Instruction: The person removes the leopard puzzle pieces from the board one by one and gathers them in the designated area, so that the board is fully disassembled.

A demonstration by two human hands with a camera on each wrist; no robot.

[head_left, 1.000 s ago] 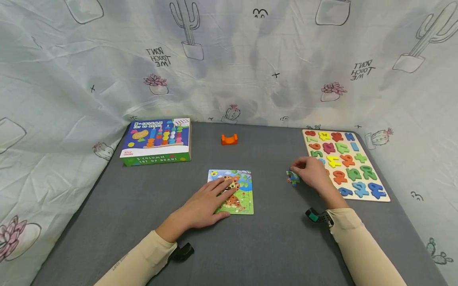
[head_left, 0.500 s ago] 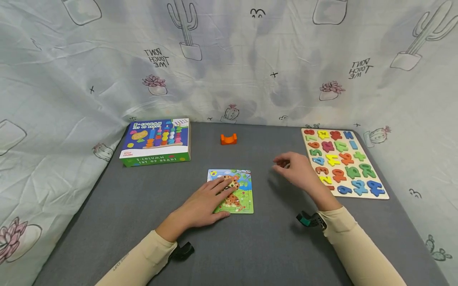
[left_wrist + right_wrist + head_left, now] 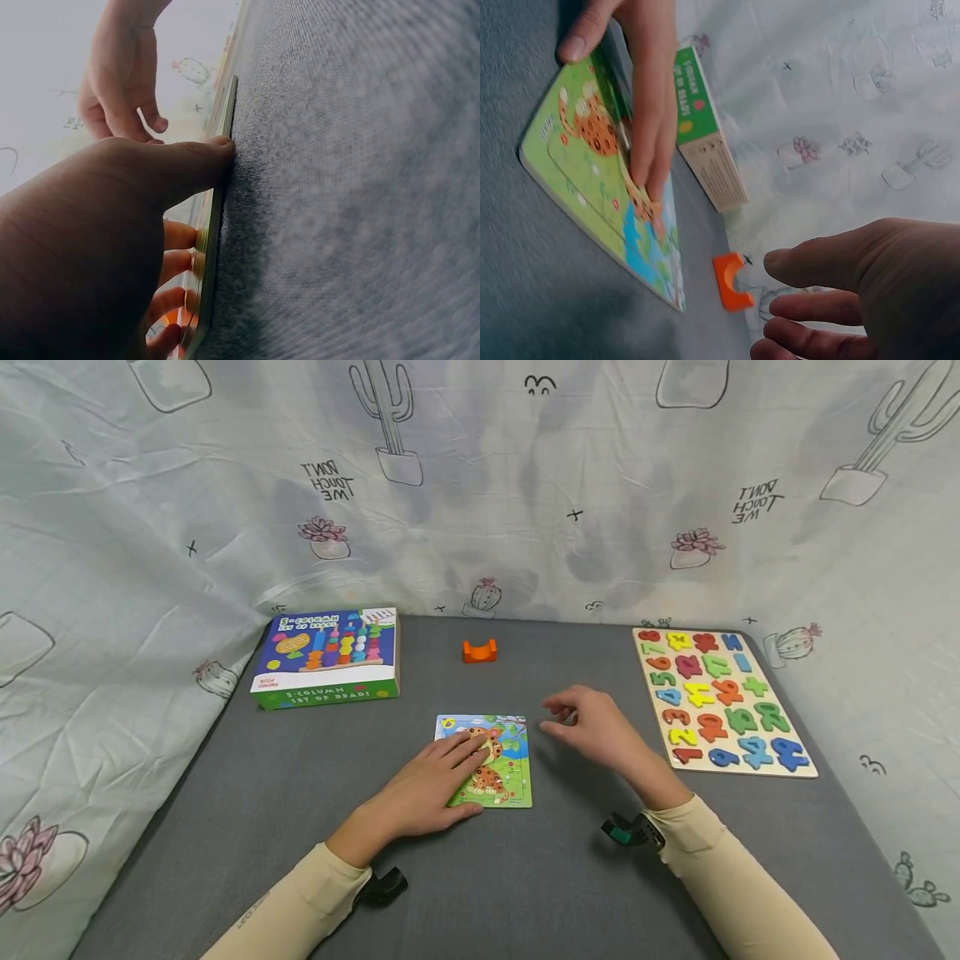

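Note:
My left hand [image 3: 433,789] lies with spread, straight fingers on a square leopard picture puzzle [image 3: 517,777]. In the left wrist view, its thumb [image 3: 202,157] reaches the near edge of the puzzle board, and the other fingertips rest on the picture. My right hand [image 3: 592,731] hovers just right of the puzzle's upper corner, fingers loosely bent. A gap shows between its thumb [image 3: 802,262] and fingers in the right wrist view, with nothing visible between them. The leopard's middle is partly hidden under my left fingers.
A boxed bead set [image 3: 326,656] stands at the back left. An orange notched block [image 3: 479,651] sits behind the puzzle. On the right lies a board of colourful numbers and shapes [image 3: 701,760]. A patterned curtain [image 3: 480,485] closes off the grey table's back.
My right hand has moved left from beside the number board towards the puzzle. The small multicoloured jigsaw piece seen at its fingertips earlier no longer shows. My left hand has stayed still.

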